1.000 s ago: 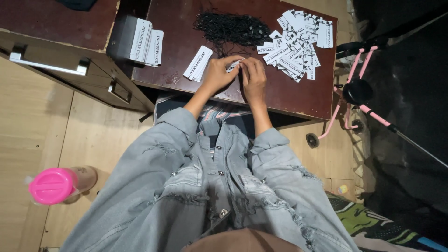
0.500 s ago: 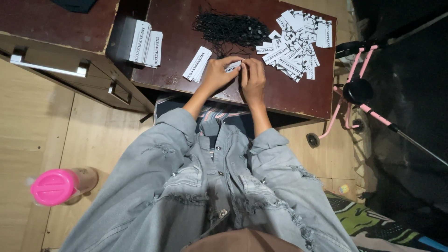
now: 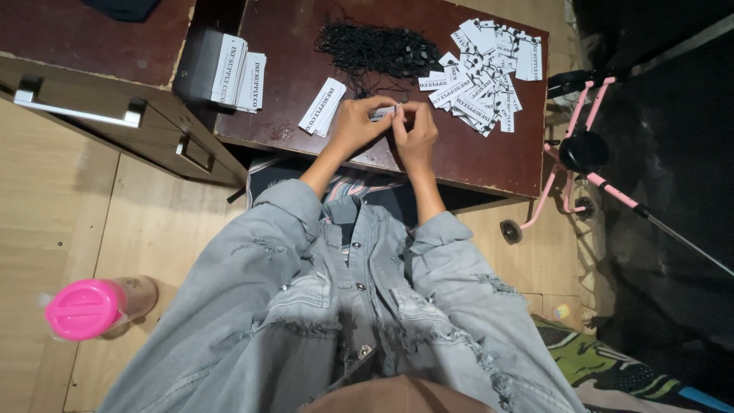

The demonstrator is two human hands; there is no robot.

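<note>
While pinched by both hands | tag (image 3: 382, 114) long axis L-R | left hand (image 3: 353, 128) | right hand (image 3: 417, 136)

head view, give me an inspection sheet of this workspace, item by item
surface: dark brown table, worn top.
job's things: one white paper tag pinched between both hands; small stack of tags left of them; loose heap of tags to the right; pile of black strings behind.
clutter: boxed tags at the table's left edge.
hands: left hand and right hand close together, both on the tag.
cables: nothing seen.
surroundings: wooden drawer unit, pink-lidded bottle on the floor, pink wheeled frame at right.
</note>
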